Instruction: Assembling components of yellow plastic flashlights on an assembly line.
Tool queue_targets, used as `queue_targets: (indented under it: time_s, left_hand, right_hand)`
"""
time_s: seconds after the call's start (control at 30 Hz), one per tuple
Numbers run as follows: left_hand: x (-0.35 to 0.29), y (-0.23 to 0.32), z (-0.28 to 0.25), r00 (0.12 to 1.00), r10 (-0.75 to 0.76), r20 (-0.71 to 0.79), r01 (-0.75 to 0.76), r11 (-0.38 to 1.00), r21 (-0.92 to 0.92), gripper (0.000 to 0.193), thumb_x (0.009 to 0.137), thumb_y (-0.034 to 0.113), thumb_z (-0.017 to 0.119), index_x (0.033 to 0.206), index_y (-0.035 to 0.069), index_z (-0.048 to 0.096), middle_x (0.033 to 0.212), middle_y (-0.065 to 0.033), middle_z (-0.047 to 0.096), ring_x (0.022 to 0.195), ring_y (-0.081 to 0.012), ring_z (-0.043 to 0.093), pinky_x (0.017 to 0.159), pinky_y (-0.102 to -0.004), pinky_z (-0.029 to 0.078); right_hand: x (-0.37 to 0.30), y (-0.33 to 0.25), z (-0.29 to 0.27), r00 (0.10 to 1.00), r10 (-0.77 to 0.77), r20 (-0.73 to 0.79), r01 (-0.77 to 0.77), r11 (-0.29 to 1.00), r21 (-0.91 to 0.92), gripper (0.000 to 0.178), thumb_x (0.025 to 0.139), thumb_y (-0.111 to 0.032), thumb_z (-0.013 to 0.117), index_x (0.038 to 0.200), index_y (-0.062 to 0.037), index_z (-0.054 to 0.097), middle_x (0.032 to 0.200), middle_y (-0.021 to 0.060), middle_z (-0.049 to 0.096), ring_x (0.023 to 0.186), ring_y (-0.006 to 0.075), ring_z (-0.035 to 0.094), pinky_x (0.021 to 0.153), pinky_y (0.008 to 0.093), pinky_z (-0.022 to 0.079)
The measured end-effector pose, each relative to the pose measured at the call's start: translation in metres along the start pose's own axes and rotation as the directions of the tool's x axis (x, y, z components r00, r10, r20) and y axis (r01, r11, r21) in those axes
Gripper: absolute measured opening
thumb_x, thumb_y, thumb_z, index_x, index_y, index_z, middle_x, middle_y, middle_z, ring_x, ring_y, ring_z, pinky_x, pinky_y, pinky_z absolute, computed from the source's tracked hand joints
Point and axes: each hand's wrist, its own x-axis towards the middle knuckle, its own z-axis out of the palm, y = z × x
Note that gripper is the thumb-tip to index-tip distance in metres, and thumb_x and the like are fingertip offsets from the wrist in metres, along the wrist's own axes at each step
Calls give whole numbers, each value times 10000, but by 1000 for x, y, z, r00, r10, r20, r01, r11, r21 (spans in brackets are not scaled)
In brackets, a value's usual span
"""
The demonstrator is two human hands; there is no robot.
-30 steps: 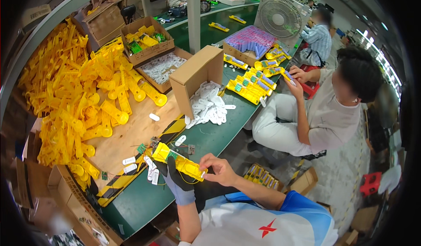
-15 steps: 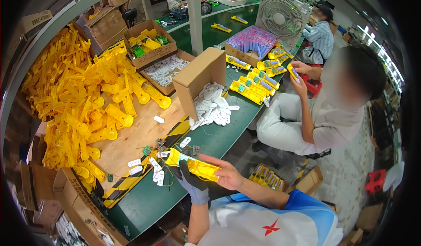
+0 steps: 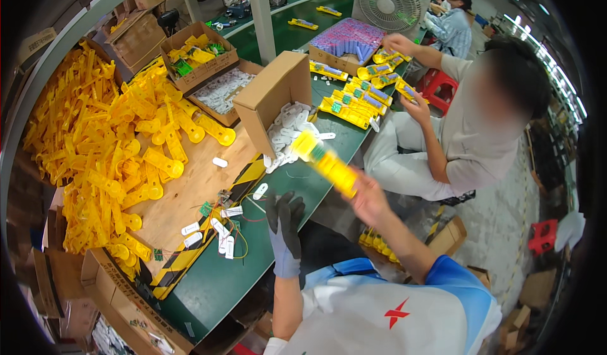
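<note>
My right hand [image 3: 370, 200] grips the lower end of a long yellow plastic housing [image 3: 335, 173], which is blurred by motion. A green circuit board [image 3: 317, 153] shows inside it. The housing is in the air over the right edge of the green table. My left hand [image 3: 284, 228], in a grey and black glove, is at the table edge with fingers stretched upward and nothing in it. Beside it, on the table, lie a white oval cap [image 3: 260, 192] and a cluster of white plastic pieces [image 3: 221, 230] with thin wires and small green boards.
A large heap of yellow housings [image 3: 95, 146] covers the left side. A tipped cardboard box [image 3: 269, 99] stands by a pile of white caps [image 3: 289, 127]. At right sits a co-worker [image 3: 436, 140] handling yellow housings, near assembled housings [image 3: 354, 105] and a fan [image 3: 392, 4].
My right hand has carried the yellow housing up and away to the right. My left hand has let go of it. The co-worker's one hand has reached toward the yellow pieces on the table.
</note>
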Motion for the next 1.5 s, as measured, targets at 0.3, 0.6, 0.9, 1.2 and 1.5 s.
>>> queue_targets:
  time_s: [0.3, 0.6, 0.9, 1.2, 1.5]
  left_hand:
    - [-96, 19, -78, 997, 53, -59, -30, 940, 341, 504, 988, 319, 560, 1347, -19, 455, 1127, -147, 618, 1009, -230, 631, 918, -346, 494]
    - [-117, 59, -110, 909, 239, -341, -53, 879, 474, 381, 1000, 199, 552, 1318, -5, 501, 1072, -104, 641, 983, -190, 619, 901, -307, 483]
    - [10, 146, -171, 699, 702, -137, -41, 231, 972, 326, 903, 144, 627, 1208, 37, 585, 1045, -148, 650, 966, -297, 636, 857, -379, 497]
    - [194, 166, -164, 825, 472, -310, 430, -168, 887, 1014, 775, 568, 664, 1518, 40, 220, 1195, -210, 618, 1076, -348, 628, 892, -423, 495]
    - [145, 180, -179, 667, 739, -93, 257, -112, 960, 776, 746, 316, 740, 1364, -5, 398, 1165, -233, 608, 1024, -375, 633, 871, -419, 507]
  right_hand:
    - [156, -113, -90, 951, -282, -124, 162, 800, -578, 412, 989, -230, 573, 1333, -7, 531, 1223, 90, 606, 940, 194, 672, 797, 287, 562]
    - [191, -126, -169, 767, -628, -132, 102, 322, -941, 361, 977, -241, 588, 1222, 22, 628, 902, 78, 681, 622, 115, 646, 554, 222, 509]
    - [79, 16, -50, 842, -529, -107, 194, 480, -855, 226, 964, -154, 605, 1150, -31, 642, 953, 15, 650, 667, 49, 558, 560, 191, 444]
    - [32, 95, 88, 818, -279, 502, 493, -109, -863, 172, 843, -91, 675, 1006, -39, 691, 992, 110, 670, 897, 268, 659, 788, 344, 508]
    - [43, 83, 94, 867, -58, 495, 492, -54, -869, 354, 781, -216, 752, 1090, -62, 671, 1035, 87, 630, 967, 298, 603, 839, 385, 491]
